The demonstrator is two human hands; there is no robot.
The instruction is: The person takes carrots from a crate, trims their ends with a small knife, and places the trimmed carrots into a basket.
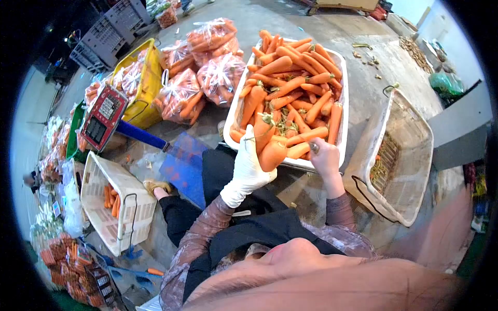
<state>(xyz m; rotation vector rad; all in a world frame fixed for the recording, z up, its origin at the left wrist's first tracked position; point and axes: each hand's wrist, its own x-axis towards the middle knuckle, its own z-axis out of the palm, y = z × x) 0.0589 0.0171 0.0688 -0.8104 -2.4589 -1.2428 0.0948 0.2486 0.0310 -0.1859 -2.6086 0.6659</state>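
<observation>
With gloved left hand (pixel 248 170), gripping thick carrots (pixel 273 155) at near end of white crate (pixel 344 93); with bare right hand (pixel 327 160), to the right, pinching dark item (pixel 314 148), too small to identify. Unable to see crate bottom beneath heaped carrots (pixel 286 85).

We count one left hand (pixel 249 168), with two carrots (pixel 272 156) in it, and one right hand (pixel 324 158). We see one white tub (pixel 343 62), its heaped carrots overlapping too much for us to number. Around it we count two pale baskets (pixel 363 147), one yellow crate (pixel 147 103), one green crate (pixel 75 129), one scale (pixel 104 118), and at least four bags (pixel 179 94) near the yellow crate.
</observation>
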